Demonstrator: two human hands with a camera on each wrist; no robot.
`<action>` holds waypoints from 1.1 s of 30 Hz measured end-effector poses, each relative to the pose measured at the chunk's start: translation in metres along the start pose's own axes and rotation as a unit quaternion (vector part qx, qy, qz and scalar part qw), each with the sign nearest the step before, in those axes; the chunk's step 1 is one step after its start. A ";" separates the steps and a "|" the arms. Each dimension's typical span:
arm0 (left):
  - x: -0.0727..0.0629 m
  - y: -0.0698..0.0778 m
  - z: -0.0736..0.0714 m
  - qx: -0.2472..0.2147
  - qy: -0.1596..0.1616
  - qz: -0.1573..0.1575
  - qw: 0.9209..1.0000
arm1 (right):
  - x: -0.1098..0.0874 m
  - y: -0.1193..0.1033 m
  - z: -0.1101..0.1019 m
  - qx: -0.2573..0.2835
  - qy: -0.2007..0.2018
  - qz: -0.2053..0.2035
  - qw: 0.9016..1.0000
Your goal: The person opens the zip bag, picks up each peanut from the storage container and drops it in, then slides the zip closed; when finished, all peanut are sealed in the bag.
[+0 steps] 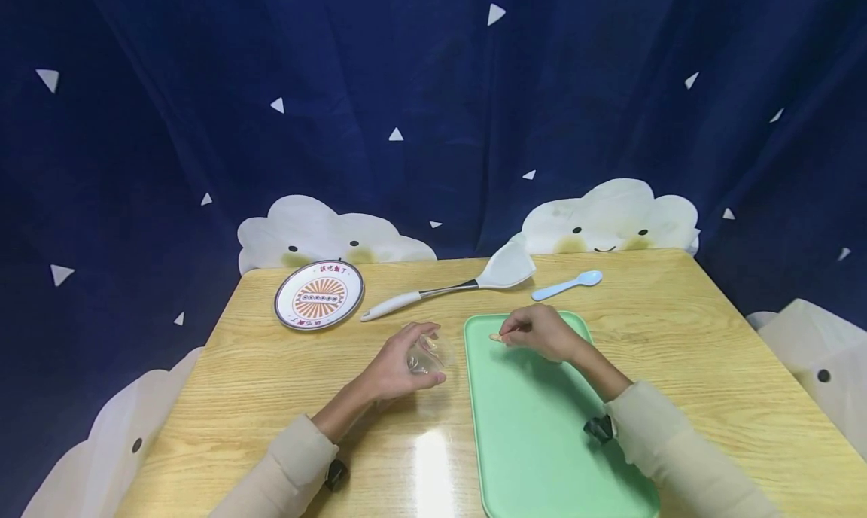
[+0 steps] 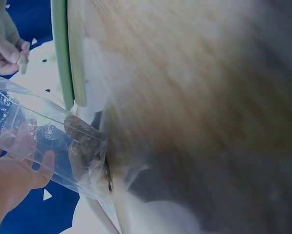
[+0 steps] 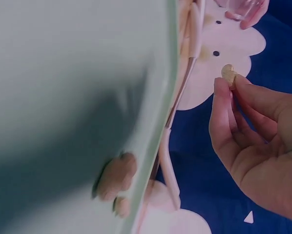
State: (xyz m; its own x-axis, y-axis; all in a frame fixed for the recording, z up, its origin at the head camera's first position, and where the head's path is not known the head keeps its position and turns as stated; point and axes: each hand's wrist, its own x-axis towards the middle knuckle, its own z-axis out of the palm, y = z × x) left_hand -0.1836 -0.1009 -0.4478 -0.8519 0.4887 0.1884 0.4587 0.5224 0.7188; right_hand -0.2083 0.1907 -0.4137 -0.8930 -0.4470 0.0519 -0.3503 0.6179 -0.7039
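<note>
My left hand (image 1: 396, 364) grips a clear plastic bag (image 1: 428, 356) above the table, just left of the green tray (image 1: 524, 420). Several brown peanuts (image 2: 81, 146) show through the bag's lower end in the left wrist view. Over the far part of the tray, my right hand (image 1: 542, 335) pinches a small pale peanut (image 3: 228, 74) between thumb and fingertips. In the right wrist view, a larger brown peanut (image 3: 117, 176) and a smaller piece (image 3: 121, 206) lie on the tray near its edge; the right hand hides them in the head view.
A white plate (image 1: 352, 288) with a red and orange print is at the back left of the wooden table (image 1: 237, 412). Behind the tray lie a white spatula (image 1: 508, 266) and a light blue spoon (image 1: 565, 285). A dark blue curtain (image 1: 379, 74) hangs behind.
</note>
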 end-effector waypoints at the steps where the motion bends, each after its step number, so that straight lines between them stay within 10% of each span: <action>1: 0.000 0.000 0.000 0.001 -0.001 0.000 1.000 | 0.001 -0.003 0.001 0.007 0.002 -0.002 1.000; 33: 0.001 -0.001 -0.001 -0.004 0.003 0.002 1.000 | 0.032 -0.059 0.052 0.070 -0.018 -0.076 0.994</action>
State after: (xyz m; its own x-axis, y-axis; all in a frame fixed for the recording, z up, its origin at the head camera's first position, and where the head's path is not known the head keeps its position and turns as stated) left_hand -0.1855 -0.1015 -0.4476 -0.8513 0.4866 0.1963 0.4607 0.5141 0.7235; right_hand -0.2020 0.1062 -0.4073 -0.8214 -0.5525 0.1417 -0.4351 0.4464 -0.7819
